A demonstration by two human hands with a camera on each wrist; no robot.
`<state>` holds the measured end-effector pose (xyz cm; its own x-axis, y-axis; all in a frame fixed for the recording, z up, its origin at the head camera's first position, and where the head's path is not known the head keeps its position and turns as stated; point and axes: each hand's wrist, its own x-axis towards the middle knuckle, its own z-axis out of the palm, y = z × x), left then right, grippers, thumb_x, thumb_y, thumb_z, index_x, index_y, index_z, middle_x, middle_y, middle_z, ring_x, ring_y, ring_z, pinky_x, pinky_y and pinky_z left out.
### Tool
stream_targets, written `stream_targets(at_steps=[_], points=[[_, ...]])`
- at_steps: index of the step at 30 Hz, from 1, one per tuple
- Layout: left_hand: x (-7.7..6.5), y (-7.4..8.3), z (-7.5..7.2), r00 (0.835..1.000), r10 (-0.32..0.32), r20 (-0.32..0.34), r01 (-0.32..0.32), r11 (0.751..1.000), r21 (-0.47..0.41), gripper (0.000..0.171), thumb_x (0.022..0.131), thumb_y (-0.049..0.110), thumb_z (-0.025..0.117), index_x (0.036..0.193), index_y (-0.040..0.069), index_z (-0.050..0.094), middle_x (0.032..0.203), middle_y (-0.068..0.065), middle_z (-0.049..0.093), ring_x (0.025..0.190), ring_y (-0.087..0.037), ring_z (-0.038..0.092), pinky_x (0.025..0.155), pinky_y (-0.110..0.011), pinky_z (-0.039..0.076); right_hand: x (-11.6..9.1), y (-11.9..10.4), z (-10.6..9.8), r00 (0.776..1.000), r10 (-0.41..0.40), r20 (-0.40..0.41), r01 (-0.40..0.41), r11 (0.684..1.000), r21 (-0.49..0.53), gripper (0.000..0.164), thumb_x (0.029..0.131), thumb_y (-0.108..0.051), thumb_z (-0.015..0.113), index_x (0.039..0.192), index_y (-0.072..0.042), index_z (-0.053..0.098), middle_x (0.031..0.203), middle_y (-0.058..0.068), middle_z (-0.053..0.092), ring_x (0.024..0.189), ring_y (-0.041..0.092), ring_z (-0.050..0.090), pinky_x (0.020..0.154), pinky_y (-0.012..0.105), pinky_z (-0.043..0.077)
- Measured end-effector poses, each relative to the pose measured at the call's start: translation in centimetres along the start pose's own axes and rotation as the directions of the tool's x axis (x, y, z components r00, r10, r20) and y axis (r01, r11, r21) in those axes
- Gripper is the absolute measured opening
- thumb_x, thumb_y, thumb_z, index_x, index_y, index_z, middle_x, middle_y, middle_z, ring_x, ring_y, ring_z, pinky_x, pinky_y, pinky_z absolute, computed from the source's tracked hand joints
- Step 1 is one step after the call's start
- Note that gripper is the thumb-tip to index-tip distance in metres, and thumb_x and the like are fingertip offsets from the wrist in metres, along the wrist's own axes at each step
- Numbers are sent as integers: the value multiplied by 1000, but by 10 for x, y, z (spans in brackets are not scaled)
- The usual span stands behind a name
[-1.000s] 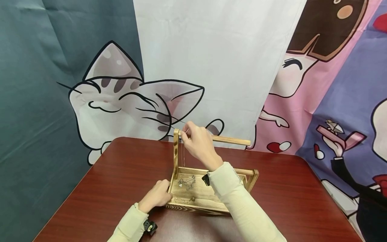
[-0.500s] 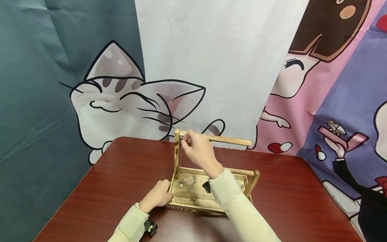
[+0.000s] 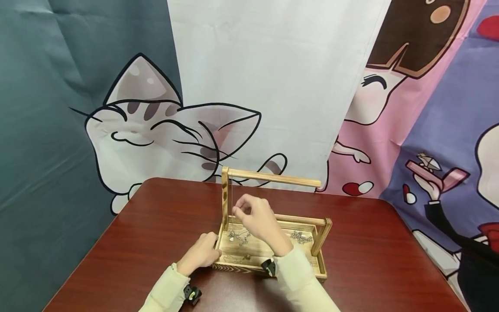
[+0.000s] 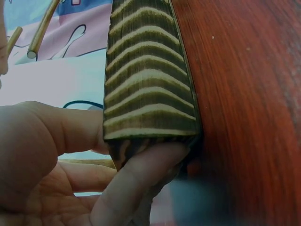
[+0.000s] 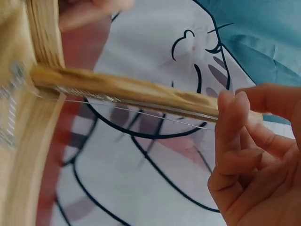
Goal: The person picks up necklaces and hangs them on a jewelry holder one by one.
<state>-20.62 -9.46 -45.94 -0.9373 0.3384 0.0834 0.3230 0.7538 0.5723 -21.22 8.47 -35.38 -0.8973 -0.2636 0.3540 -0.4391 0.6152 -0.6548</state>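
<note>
A wooden jewelry stand [image 3: 270,177] has a tray base and a top bar on an upright post. My left hand [image 3: 200,251] grips the tray's left end; in the left wrist view its fingers [image 4: 141,172] wrap round the striped wood. From the bar, close to the post, hangs a thin necklace [image 3: 231,195]. My right hand [image 3: 255,216] is below the bar, its fingers loosely curled and the fingertips right beside that chain. In the right wrist view the fine chain [image 5: 155,116] runs along the post and passes behind the fingers [image 5: 230,117].
Inside the tray lie a silver chain [image 3: 238,236] on the left, another silver chain [image 3: 301,237] on the right, and a fine gold one [image 3: 238,258] in front. A lower bar [image 3: 300,219] spans the tray's back. The stand sits on a reddish-brown table [image 3: 370,251].
My right hand has come down from the top bar to about half the post's height, leaving the thin necklace hanging there. My left hand stays on the tray's end.
</note>
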Motion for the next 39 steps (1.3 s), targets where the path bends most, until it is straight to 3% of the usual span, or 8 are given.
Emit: stream_targets(at_steps=[5,13,21,27,32,36,39], points=[[1,-1,0,1000,-4,9,5,1000,-20,9,65,2,58,67,10,53,59,0,46,55,-15,44,50,-28,38,-18,16,14,999,17,42,-19,998,61,5,83,-17,62,78,-18,60,68,-10,57,60,11,54,56,22,44],[0,1,-3,1000,17,-2,-17,1000,-27,4,66,3,56,68,6,55,63,-2,48,60,-17,45,54,-31,40,-41,44,21,987,79,138,-86,995,45,3,81,-15,62,83,-14,61,72,-9,58,60,9,53,58,22,44],[2,1,-2,1000,1,29,-1,1000,-17,4,67,4,56,68,8,55,62,-1,48,61,-17,45,55,-29,40,-53,78,4,972,111,207,-106,994,-37,3,82,-19,63,83,-16,61,73,-9,58,64,8,53,60,24,43],[2,0,-4,1000,-15,23,15,1000,-8,6,69,4,57,75,5,59,67,-3,51,64,-18,46,58,-31,41,-53,99,-13,958,140,249,-121,988,-91,8,83,-18,62,87,-12,61,74,-5,59,67,11,54,60,27,43],[0,1,-4,999,-20,31,21,1000,-17,7,68,3,57,75,5,59,68,-4,52,62,-18,46,57,-31,40,-57,111,-24,945,258,200,-235,963,-134,16,82,-19,63,93,-8,61,77,-1,58,68,12,52,61,31,42],[0,2,-3,998,-34,47,35,999,-21,7,69,3,58,76,4,58,71,-6,53,65,-19,46,59,-32,41,-62,119,-31,919,383,90,-362,913,-189,21,81,-19,64,97,-6,62,79,2,59,72,15,54,65,34,44],[1,2,-1,998,-27,57,28,999,-19,6,70,3,58,76,4,58,72,-6,53,66,-19,46,60,-32,41,-66,124,-34,896,444,1,-429,867,-255,18,78,-17,63,90,-3,60,81,7,59,76,21,55,69,38,44]])
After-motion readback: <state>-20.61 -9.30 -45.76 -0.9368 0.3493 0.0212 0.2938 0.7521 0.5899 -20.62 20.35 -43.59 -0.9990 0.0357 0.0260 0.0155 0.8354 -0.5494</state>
